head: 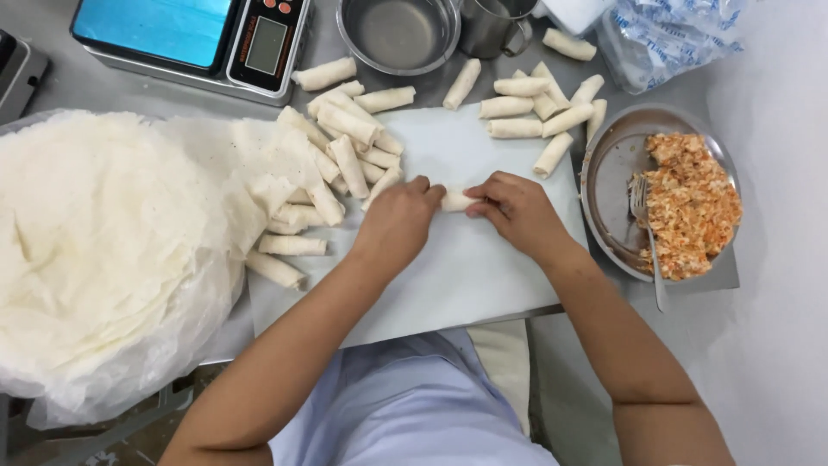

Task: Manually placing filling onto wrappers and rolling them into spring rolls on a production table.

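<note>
Risk first: small pale pastry roll (455, 201), mid-board on the white rectangular cutting board (466, 267), likely to loosen or split under uneven pressure from either side, spilling filling. Left hand (398, 220) curled, knuckles up, fingertips pinching the roll's left end; right hand (515, 210) likewise curled, fingertips closed on its right end, forearms angled inward. Left of the board, a heap of thin white wrapper sheets (103, 250); on its upper left part, a pile of finished rolls (341, 147). Right of the board, a round metal plate (604, 173) of orange minced filling (694, 203) with a metal fork (647, 233).
</note>
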